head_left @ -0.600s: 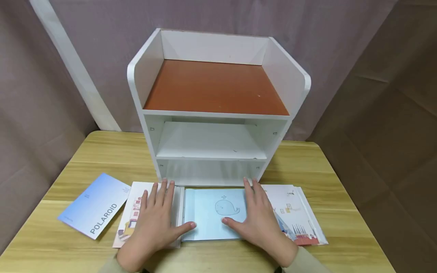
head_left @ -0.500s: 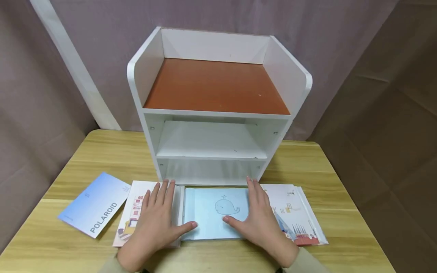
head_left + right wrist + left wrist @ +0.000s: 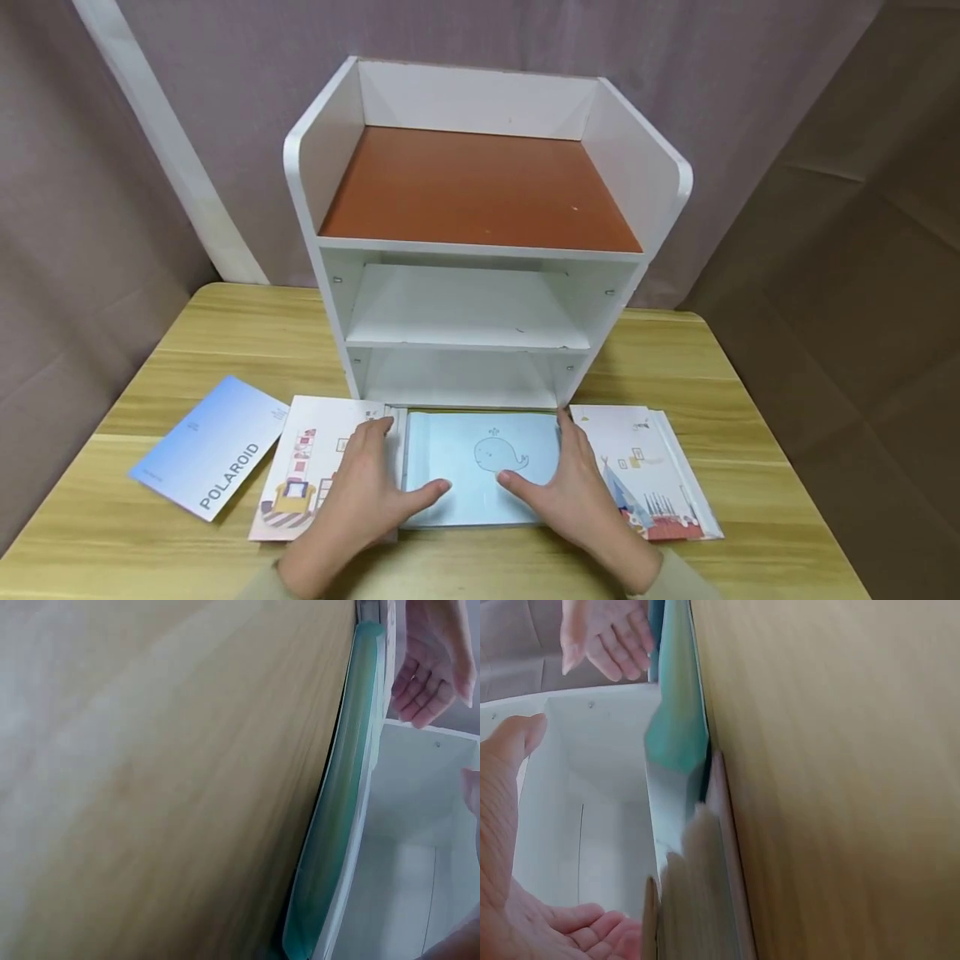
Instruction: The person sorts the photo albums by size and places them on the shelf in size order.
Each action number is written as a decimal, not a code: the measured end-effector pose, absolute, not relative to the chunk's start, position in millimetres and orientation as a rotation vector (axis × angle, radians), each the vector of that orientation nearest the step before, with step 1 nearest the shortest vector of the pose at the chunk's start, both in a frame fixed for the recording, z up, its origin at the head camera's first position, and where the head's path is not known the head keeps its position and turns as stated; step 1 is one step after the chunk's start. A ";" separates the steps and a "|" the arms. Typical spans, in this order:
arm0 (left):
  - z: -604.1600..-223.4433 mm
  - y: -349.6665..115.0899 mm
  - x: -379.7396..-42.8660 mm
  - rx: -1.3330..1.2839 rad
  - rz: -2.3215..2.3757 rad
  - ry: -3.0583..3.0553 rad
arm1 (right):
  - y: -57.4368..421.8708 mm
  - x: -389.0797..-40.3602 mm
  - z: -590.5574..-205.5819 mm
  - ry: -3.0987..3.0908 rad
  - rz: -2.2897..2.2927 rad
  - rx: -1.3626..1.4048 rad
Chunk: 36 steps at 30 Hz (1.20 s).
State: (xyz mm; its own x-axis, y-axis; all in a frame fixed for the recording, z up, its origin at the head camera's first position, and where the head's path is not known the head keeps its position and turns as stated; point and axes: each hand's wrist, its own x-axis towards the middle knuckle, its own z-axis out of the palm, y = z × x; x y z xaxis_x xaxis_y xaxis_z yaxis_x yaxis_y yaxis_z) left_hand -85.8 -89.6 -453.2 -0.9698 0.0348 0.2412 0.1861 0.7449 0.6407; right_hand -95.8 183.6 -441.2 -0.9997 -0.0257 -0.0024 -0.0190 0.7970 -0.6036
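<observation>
A light blue album (image 3: 465, 492) with a whale drawing lies flat between two pale illustrated albums. My left hand (image 3: 367, 492) is over the right part of the left album (image 3: 296, 450), which has a yellow armchair picture; its thumb points in over the blue cover. On the other side, my right hand (image 3: 573, 496) is at the blue album's right end, beside the right album (image 3: 656, 471) with its tent picture. Both hands have thumbs spread and fingers loosely bent, gripping nothing. The left wrist view shows the left palm (image 3: 502, 855) apart from the turquoise page edges (image 3: 676, 727).
Behind the albums stands a white shelf unit with an orange-brown top (image 3: 480, 192) and compartments (image 3: 468, 308) facing me. A blue-and-white POLAROID booklet (image 3: 213, 450) lies slanted at the left, its corner at the left album. The wooden table (image 3: 712, 392) ends at curtains.
My left hand has shifted slightly right and its fingers have drawn back and bent, uncovering more of the left album. My right hand has moved slightly right, fingers lower. The albums stay in place.
</observation>
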 end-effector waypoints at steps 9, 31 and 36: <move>-455.9 -79.8 -83.6 -0.115 -1.180 -2.824 | 181.0 -88.8 -446.9 2.941 -0.991 -0.058; -457.6 -70.9 -87.7 -0.222 -1.212 -2.878 | 181.9 -91.2 -459.9 2.902 -0.868 -0.091; -456.7 -72.1 -90.0 -0.217 -1.288 -2.869 | 179.6 -93.3 -459.5 2.924 -0.860 -0.128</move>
